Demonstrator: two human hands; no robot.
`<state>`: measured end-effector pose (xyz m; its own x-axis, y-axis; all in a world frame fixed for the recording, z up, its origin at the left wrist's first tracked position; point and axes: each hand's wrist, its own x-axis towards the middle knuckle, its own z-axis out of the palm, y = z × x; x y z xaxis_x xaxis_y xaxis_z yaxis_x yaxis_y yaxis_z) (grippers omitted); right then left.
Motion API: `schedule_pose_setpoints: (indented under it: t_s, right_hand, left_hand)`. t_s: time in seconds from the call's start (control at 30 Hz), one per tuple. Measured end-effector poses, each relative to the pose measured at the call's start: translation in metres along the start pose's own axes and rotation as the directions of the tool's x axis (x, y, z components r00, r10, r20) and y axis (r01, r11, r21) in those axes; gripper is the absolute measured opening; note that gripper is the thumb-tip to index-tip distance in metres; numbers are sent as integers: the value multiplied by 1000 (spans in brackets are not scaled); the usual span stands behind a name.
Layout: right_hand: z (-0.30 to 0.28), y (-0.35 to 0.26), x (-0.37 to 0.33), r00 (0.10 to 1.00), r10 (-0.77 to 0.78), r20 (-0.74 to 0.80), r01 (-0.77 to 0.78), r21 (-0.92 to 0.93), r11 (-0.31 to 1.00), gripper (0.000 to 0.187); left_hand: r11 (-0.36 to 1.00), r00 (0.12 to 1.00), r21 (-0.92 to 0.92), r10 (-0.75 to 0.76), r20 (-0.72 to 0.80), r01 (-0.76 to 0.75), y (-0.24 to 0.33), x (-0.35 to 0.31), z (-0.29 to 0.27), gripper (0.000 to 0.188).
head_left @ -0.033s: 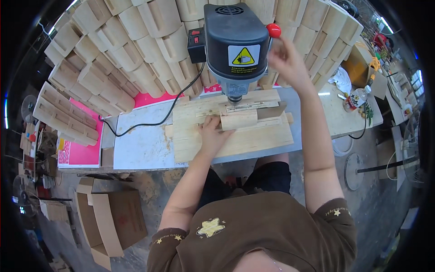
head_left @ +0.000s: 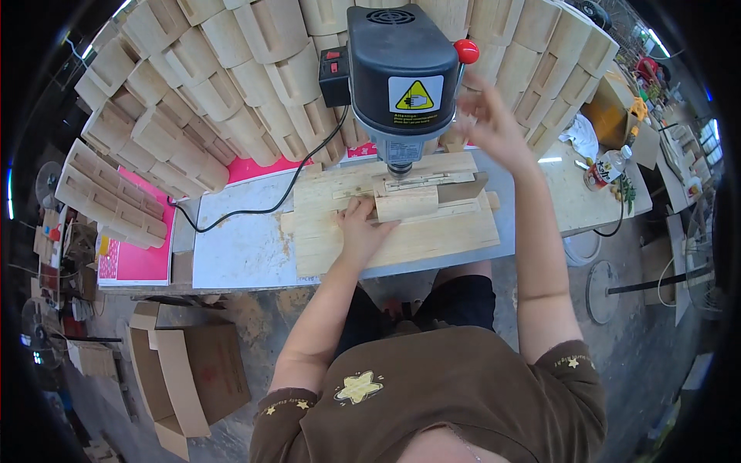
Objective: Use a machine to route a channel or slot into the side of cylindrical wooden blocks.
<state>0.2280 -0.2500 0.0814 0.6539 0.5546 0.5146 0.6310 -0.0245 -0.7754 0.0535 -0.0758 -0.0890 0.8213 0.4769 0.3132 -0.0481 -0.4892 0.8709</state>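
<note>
Stacks of slotted, rounded wooden pieces [head_left: 255,92] line the far side of the white-topped workbench [head_left: 239,251]. The rounded wooden workpiece [head_left: 407,204] sits on the jig board [head_left: 432,239], just nearer than the drill chuck [head_left: 399,168]. The left hand [head_left: 363,230] touches its left end, thumb and fingers apart; whether it clamps, I cannot tell. Blurred, the right hand [head_left: 494,123] has parted fingers beside the red-knobbed lever [head_left: 466,52]. Steady pressure, fingertips clear of the chuck, seems wise.

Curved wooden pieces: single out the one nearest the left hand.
The curved piece lying on the pale board, right by the left hand; the other pieces stand stacked behind the drill press and to its sides.
</note>
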Motion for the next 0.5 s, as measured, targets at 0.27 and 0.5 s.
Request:
schedule_pose_setpoints:
  t_s: [0.27,0.5]
  right_hand:
    - [28,40,-97,963,142,231,41,-641,766,34]
    - [24,22,-114,972,79,219,71,-600,797,26]
  left_hand:
    - [963,997,-262,-49,65,64,5,-7,-30,29]
    - [988,991,-91,119,-68,-125,-7,-39,-140,20]
